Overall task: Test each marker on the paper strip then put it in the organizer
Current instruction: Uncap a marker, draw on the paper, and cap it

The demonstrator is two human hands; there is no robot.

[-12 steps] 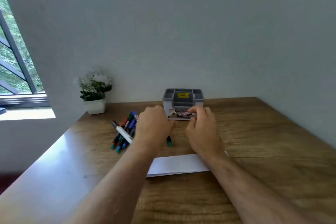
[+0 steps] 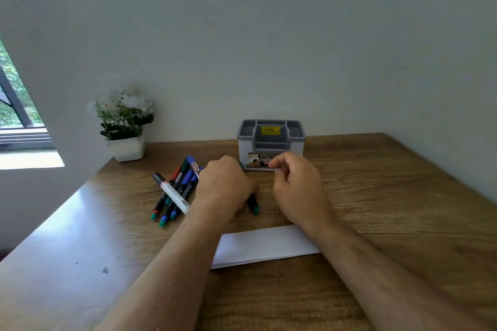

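My left hand (image 2: 224, 187) grips a marker (image 2: 253, 204) on the table (image 2: 390, 196), its long axis pointing toward me; my right hand (image 2: 298, 185), fingers loosely curled and empty, hovers beside it; the strip (image 2: 263, 248) lies nearer me

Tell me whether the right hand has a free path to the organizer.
Probably yes: the right hand hovers just in front of the organizer, nothing between them. The left hand holds a marker off to the side.
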